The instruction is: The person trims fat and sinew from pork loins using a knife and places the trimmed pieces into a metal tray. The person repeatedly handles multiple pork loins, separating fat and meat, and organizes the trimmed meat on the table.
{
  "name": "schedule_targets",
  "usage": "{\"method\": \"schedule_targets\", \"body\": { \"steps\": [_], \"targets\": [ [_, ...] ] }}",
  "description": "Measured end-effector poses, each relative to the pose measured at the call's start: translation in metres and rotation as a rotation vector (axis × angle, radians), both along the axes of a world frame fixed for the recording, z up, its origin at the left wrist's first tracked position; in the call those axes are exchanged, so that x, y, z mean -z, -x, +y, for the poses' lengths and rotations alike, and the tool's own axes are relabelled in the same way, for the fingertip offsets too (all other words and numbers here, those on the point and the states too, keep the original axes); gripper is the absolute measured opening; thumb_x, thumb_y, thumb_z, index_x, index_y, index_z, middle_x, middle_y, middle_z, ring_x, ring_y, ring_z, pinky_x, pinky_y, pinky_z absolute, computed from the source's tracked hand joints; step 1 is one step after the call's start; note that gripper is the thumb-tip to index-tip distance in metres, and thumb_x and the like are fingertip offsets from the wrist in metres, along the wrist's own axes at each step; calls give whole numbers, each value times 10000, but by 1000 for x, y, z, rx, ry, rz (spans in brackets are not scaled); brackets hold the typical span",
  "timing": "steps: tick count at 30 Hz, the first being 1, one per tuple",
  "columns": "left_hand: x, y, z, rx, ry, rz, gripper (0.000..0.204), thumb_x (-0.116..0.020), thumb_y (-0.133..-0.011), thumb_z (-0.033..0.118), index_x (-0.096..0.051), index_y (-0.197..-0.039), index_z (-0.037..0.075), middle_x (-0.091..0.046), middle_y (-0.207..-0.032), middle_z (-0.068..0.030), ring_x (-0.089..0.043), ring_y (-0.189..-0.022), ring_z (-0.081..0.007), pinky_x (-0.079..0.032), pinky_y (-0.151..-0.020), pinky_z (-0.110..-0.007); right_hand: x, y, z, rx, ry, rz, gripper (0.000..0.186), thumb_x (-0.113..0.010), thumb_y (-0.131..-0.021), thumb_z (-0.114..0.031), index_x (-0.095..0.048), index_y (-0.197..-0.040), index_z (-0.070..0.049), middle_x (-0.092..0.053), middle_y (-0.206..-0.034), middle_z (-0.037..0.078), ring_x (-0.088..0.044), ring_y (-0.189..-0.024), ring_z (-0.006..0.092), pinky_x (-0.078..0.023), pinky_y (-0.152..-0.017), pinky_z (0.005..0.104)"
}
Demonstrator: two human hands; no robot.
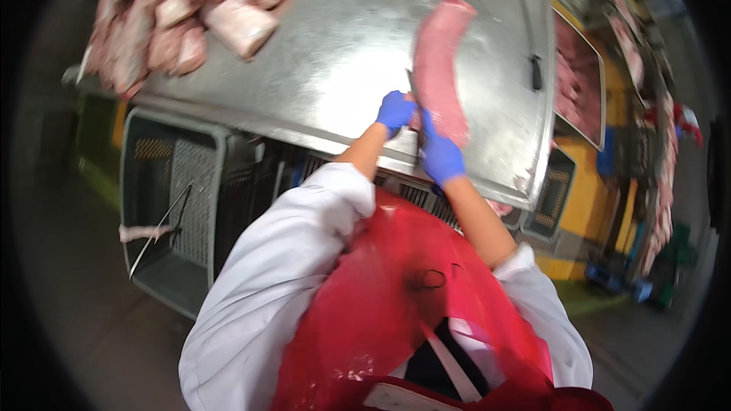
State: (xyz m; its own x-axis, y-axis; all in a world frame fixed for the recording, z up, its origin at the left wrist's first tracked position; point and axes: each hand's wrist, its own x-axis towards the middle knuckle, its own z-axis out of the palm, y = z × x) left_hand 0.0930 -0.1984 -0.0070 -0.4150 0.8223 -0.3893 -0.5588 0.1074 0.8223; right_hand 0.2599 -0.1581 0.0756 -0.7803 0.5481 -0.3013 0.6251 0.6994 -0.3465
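A long, curved pink pork loin (439, 57) lies on the steel table (335, 53), its near end beside my right hand. My right hand (443, 154), in a blue glove, is closed on a knife, mostly hidden; a dark strip of its blade (411, 80) shows along the loin's left side. Close by on the left, my blue-gloved left hand (395, 112) pinches a small pink piece of meat (412, 99) at the loin's edge. Fingers and glare hide the exact contact.
Several pale meat cuts (240, 24) are heaped at the table's far left. A black-handled long tool (536, 72) lies on the right side. Beyond that edge stands a tray of meat (582, 95). A grey crate (217, 205) sits below the table at left.
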Motion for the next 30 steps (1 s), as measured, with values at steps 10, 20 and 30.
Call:
{"method": "schedule_targets", "body": {
  "steps": [10,20,30],
  "targets": [
    [-203,26,-149,-503,-300,824,68,-655,-915,105,-635,-937,44,-633,-803,-118,-680,-829,-283,-541,-752,-386,-56,14,-27,-4,324,70,732,-524,-931,-24,-270,-1590,-217,-614,-675,226,-588,-512,284,-474,-542,449],
    [-123,179,-661,-1657,944,777,356,-829,-759,201,-587,-897,-20,-633,-823,-98,-613,-638,-214,-528,-604,-363,-54,9,-40,9,523,197,780,-528,-941,36,-234,-1606,-248,-600,-662,54,-521,-521,103,-429,-463,300],
    [-249,151,-607,-1382,518,640,156,-541,-962,127,-666,-1046,88,-556,-804,37,-451,-616,-44,-328,-515,-204,-52,2,41,363,323,429,755,-549,-955,-1,-260,-1600,-265,-579,-735,28,-511,-567,98,-454,-495,272]
  ]
}}
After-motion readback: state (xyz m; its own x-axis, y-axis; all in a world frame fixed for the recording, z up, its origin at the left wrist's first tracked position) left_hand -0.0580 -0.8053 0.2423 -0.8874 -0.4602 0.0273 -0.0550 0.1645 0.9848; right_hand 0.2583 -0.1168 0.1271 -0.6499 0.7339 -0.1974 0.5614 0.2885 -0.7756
